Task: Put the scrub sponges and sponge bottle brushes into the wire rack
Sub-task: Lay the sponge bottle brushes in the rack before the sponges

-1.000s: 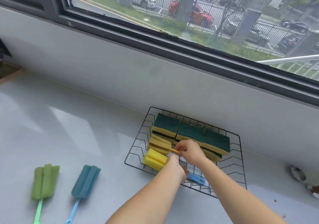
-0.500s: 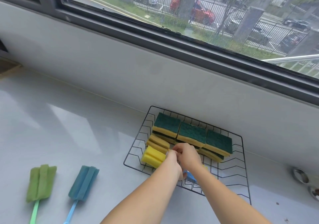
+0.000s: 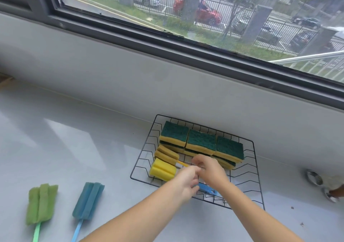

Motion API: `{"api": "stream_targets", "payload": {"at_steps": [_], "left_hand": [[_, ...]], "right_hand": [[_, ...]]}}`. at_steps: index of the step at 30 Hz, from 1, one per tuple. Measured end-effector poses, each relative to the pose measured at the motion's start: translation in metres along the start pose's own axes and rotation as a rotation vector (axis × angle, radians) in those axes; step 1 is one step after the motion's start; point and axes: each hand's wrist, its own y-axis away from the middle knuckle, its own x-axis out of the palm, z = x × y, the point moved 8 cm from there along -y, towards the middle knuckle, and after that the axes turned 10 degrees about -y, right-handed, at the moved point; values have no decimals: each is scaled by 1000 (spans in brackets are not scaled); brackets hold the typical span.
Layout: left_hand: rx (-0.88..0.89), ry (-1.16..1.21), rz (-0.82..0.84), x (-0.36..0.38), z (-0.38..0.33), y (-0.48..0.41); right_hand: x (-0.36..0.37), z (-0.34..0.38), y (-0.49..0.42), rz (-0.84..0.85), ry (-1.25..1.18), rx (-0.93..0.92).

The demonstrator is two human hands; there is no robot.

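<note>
A black wire rack (image 3: pixel 254 159) stands on the counter by the wall. Several green-and-yellow scrub sponges (image 3: pixel 202 141) are stacked along its back. At its left front lie a tan sponge bottle brush (image 3: pixel 166 154) and a yellow one (image 3: pixel 162 170), handles pointing right. My right hand (image 3: pixel 211 169) pinches the tan brush's orange handle (image 3: pixel 183 163). My left hand (image 3: pixel 186 183) is curled over a blue handle (image 3: pixel 207 189) on the rack's front wires. A green brush (image 3: pixel 41 203) and a blue brush (image 3: pixel 88 200) lie on the counter at the near left.
The pale grey counter (image 3: pixel 74 148) runs left from the rack. A grey wall and a window close off the back. Two round metal fittings (image 3: pixel 314 176) and a brown object sit at the right edge.
Both hands stay at the brush handles inside the rack and have shifted only slightly. The two brushes on the counter have not moved.
</note>
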Motion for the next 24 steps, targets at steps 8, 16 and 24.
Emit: {"api": "stream_targets", "payload": {"at_steps": [8, 16, 24], "left_hand": [[540, -1676, -82, -14, -21, -4], [554, -1701, -82, -15, -21, -14], [474, -1657, -81, -17, -17, -20]], "right_hand": [[-9, -53, 18, 24, 180, 99], [-5, -62, 10, -70, 222, 81], [-4, -57, 4, -102, 324, -3]]}}
